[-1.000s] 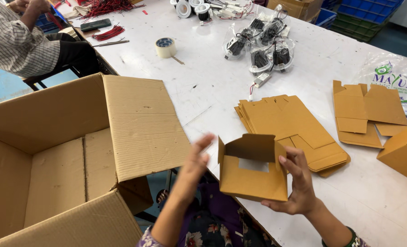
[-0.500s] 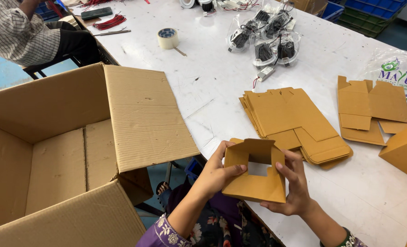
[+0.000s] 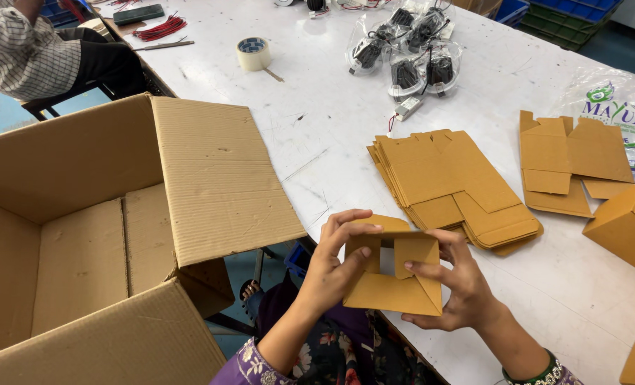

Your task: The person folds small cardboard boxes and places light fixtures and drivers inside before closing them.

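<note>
A small brown cardboard box is held over the near edge of the white table, its end flaps partly folded in. My left hand grips its left side, with fingers curled over the top flap. My right hand holds its right side, and the thumb presses a flap inward. Just beyond the box lies a stack of flat brown box blanks.
A large open corrugated carton stands at my left, beside the table. Bagged black parts, a tape roll, more flat blanks, folded small boxes and a printed plastic bag lie on the table. Another person sits at the far left.
My left hand came up from below and took hold of the small box. Both hands have folded its open top flaps inward and turned it toward me.
</note>
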